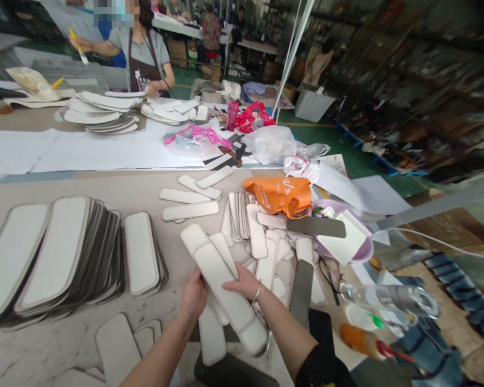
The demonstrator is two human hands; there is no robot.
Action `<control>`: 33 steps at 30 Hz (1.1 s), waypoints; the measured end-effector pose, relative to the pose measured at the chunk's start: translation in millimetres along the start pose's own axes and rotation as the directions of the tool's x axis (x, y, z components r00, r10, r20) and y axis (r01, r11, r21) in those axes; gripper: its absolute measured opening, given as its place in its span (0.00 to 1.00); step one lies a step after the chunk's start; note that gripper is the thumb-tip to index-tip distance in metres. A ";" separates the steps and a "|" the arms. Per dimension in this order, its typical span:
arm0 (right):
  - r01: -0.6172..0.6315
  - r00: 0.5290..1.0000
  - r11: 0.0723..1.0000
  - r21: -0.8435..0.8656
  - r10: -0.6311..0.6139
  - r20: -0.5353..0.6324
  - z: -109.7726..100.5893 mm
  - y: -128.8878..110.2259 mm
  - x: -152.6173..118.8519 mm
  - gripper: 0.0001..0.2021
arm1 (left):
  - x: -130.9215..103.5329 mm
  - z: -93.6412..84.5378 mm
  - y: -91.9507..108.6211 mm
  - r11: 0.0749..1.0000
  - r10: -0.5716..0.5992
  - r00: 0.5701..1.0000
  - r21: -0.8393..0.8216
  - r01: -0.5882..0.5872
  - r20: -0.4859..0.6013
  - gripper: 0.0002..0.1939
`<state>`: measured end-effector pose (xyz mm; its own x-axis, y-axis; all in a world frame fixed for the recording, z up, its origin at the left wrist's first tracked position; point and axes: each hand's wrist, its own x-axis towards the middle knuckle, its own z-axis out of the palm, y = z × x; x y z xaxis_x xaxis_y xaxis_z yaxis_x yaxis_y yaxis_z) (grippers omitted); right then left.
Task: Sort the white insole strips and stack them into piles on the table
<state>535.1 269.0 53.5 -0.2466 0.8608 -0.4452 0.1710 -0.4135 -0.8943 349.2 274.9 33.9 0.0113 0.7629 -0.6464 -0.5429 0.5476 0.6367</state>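
Observation:
Long white strips [225, 286] with rounded ends lie fanned together between my hands. My left hand [194, 293] is closed on their left edge, its fingers partly hidden beneath. From the right, my right hand [244, 281] grips the same strips, its thumb lying across the top one. Below them, another white strip [212, 336] rests near the table's front edge. Just beyond my hands is a loose heap of similar strips [268, 263], with a row of them [239, 216] standing close together. Several more strips [191, 210] lie spread out farther back.
Tall stacks of larger white pieces [58, 247] and a smaller stack [139, 252] stand left. At right are an orange bag [282, 193], a purple basin [367, 251], a glass bottle [379, 296] and a dark phone [321, 330]. A co-worker [145, 59] holds a yellow-handled brush [78, 45] across the table.

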 end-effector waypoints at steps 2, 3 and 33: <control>0.035 0.999 0.986 -0.164 -0.041 -0.034 10.9 -4.6 0.4 0.33 | -8.2 12.6 2.5 0.992 0.012 0.999 -0.130 -0.007 0.041 0.22; 0.050 0.998 0.968 -0.245 -0.060 -0.035 15.0 -8.7 -0.1 0.33 | -12.3 17.0 4.3 0.984 0.010 0.998 -0.180 0.001 0.055 0.25; 0.445 0.809 0.828 -0.340 -0.535 -0.244 21.2 -77.8 -0.2 0.23 | -40.2 61.9 67.4 0.840 0.386 0.855 0.251 -0.480 0.346 0.21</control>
<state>501.6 294.7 122.3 -0.0582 0.9899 0.1294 0.3559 0.1417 -0.9237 364.2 302.4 128.9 0.0906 0.9826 -0.1620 -0.2506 0.1800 0.9512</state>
